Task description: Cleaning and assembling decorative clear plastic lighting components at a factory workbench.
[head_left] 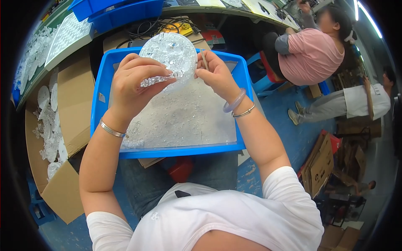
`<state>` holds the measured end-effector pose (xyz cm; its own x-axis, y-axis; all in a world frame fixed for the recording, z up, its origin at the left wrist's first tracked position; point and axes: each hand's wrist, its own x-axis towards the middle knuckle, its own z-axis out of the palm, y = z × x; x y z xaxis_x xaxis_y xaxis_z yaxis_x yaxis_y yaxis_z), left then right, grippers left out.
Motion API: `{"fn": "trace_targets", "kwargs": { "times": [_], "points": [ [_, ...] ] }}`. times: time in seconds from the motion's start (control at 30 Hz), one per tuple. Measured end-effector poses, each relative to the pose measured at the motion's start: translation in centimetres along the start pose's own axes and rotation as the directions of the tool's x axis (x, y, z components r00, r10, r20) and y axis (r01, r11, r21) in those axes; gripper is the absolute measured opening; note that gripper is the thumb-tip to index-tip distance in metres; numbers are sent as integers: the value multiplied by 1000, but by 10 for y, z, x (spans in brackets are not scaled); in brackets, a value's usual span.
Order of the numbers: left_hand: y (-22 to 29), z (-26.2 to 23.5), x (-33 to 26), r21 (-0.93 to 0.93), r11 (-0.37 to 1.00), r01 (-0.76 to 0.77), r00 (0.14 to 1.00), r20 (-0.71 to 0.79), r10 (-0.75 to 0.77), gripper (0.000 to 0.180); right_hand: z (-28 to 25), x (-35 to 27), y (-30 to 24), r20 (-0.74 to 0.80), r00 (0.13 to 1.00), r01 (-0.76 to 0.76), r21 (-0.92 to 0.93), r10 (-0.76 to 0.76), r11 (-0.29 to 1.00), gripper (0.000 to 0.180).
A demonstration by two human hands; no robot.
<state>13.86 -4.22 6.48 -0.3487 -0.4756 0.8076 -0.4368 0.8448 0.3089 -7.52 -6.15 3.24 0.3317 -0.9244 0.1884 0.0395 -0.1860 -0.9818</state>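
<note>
Over a blue tray, my left hand (136,81) is closed round a ridged clear plastic piece (157,80). Just beyond it is a round clear plastic disc (171,50) with a patterned surface, tilted up towards me. Whether the ridged piece is joined to the disc cannot be made out. My right hand (217,77) is at the disc's right rim, pinching a thin, flat, blade-like tool (204,59) between thumb and fingers. Its tip points away from me, close beside the rim.
The blue tray (176,151) rests across my lap, with small clear scraps scattered over its pale lining. A cardboard box (74,100) of clear plastic parts stands at left. Blue bins (125,16) and cables lie beyond. At right sits a person in pink (310,54); another stands farther off.
</note>
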Motion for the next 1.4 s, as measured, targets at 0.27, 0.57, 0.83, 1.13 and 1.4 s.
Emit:
{"fn": "trace_targets", "kwargs": {
  "times": [0.27, 0.57, 0.83, 1.13, 1.4],
  "points": [
    [1, 0, -1, 6, 1000, -18, 1000, -6, 18, 20, 1, -2, -9, -13, 999, -39, 25, 39, 999, 17],
    [2, 0, 4, -1, 1000, -23, 1000, -15, 23, 21, -1, -2, 2, 23, 1000, 3, 23, -4, 1000, 19],
    [7, -1, -2, 11, 1000, 11, 1000, -22, -10, 21, 1, -2, 1, 52, 998, -33, 78, 29, 996, 22],
    [12, 1, -6, 34, 999, -8, 998, -67, 10, 21, 8, -4, 2, 74, 997, -26, 103, 18, 994, 29],
    [7, 2, 0, 8, 999, 32, 993, -110, -31, 20, 3, -3, -11, 103, 991, -81, -4, 81, 997, 35]
  ]
}}
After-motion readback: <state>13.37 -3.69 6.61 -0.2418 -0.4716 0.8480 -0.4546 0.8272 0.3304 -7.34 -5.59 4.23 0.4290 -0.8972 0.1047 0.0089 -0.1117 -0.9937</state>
